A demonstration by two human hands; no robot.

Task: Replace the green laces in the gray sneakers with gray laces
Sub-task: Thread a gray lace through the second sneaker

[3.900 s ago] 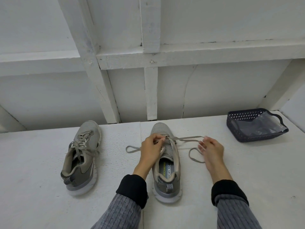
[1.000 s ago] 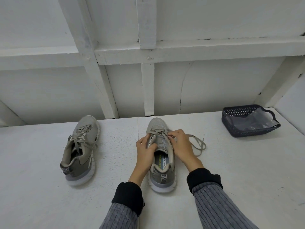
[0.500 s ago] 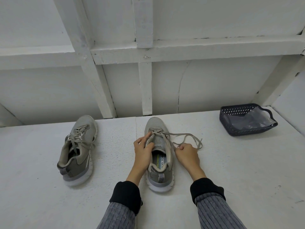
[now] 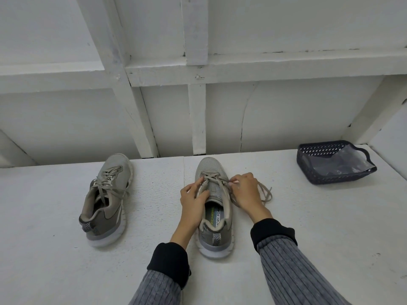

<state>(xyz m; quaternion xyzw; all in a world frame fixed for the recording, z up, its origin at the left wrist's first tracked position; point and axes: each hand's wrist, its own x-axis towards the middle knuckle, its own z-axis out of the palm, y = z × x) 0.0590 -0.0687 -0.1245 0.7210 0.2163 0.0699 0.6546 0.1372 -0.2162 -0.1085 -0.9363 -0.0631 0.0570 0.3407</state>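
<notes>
One dark mesh basket (image 4: 317, 172) holding a clear plastic bag (image 4: 343, 165) sits far right on the white surface (image 4: 330, 227), apart from the two gray sneakers. The left sneaker (image 4: 105, 201) stands laced and untouched. At the centre sneaker (image 4: 214, 208), the left hand (image 4: 192, 201) grips the eyelet edge; the right hand (image 4: 245, 192) pinches the gray lace (image 4: 265, 192), whose loose end loops beside it.
</notes>
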